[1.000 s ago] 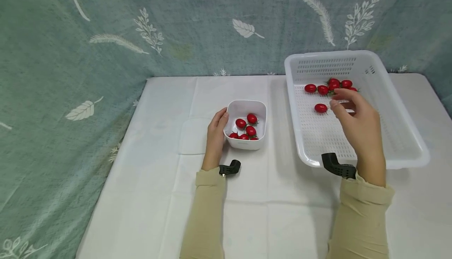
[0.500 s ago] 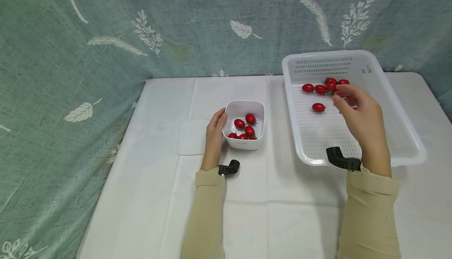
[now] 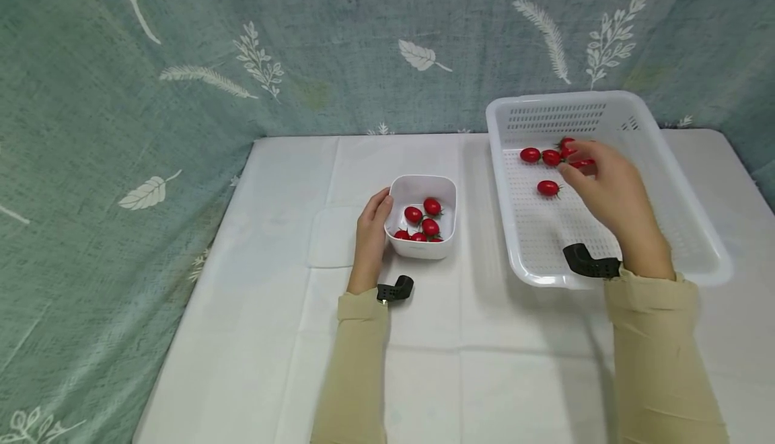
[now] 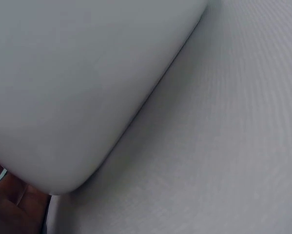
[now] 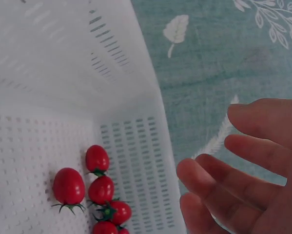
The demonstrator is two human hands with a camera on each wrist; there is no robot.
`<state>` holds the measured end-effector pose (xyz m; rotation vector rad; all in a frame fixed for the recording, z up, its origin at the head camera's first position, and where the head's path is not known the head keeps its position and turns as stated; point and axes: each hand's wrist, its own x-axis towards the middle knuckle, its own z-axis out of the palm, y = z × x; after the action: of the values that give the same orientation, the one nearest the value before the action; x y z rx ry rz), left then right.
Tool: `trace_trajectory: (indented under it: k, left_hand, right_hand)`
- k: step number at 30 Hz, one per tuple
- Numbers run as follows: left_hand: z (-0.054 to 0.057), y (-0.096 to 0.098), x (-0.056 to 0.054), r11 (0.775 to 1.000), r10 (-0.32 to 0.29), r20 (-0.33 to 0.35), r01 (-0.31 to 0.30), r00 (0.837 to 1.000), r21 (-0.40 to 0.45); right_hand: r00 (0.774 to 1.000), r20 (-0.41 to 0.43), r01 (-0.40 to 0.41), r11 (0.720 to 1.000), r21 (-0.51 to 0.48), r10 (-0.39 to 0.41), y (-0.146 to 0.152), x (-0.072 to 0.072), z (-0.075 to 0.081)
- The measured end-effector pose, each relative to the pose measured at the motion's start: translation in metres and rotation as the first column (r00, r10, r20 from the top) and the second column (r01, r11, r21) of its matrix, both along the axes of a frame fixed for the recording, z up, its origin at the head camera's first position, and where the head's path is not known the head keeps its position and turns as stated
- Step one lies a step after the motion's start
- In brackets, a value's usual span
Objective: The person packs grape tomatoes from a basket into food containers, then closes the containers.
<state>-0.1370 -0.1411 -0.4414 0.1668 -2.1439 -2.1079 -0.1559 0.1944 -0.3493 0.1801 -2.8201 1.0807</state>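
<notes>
My left hand [image 3: 371, 232] holds the left side of a small white square container [image 3: 422, 250], with fingers near its rim. Several red cherry tomatoes [image 3: 430, 227] with green stems lie inside it. In the left wrist view the container's wall [image 4: 87, 87] fills much of the picture. Over the large white basket [image 3: 514, 255], my right hand [image 3: 614, 192] hovers with thumb and fingers spread apart. Nothing shows between them in the right wrist view. Below it, a lone cherry tomato [image 3: 547, 188] lies in front of a cluster of cherry tomatoes [image 3: 551, 157], partly hidden by the fingers.
A white cloth [image 3: 242, 350] with fold lines covers the table. A faint translucent square lid-like piece [image 3: 331, 237] lies left of the left hand. Behind the table hangs a green leaf-patterned curtain [image 3: 339, 47].
The right hand has shifted slightly within the basket area, its forearm swinging to the right. More of the cluster's right side is now covered by the hand. The left hand and container stay put.
</notes>
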Motion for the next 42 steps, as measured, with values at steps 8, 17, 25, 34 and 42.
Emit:
trace_trajectory:
  k: [8,17,25,34,42]
  left_hand:
    - [0.002,-0.003,0.000,1.000,0.003,0.000,-0.003,1.000,-0.027]
    - [-0.009,-0.007,-0.009,1.000,0.002,0.001,-0.002,1.000,0.008]
    - [-0.020,-0.012,-0.014,1.000,0.010,-0.006,-0.010,1.000,0.000]
    - [-0.022,-0.008,-0.014,1.000,0.014,-0.010,-0.013,1.000,0.004]
    - [-0.025,-0.008,-0.014,1.000,0.006,-0.003,-0.006,1.000,0.021]
  right_hand:
    - [0.997,0.044,-0.070,0.993,0.090,0.066,-0.002,-0.015,0.000]
    - [0.974,0.192,-0.154,0.976,0.155,0.123,0.002,-0.030,-0.006]
    - [0.909,0.390,-0.201,0.974,0.105,0.146,0.014,-0.048,-0.024]
    - [0.847,0.520,-0.209,0.969,0.131,0.112,0.026,-0.062,-0.047]
    - [0.797,0.590,-0.158,0.987,-0.004,0.130,0.032,-0.077,-0.062]
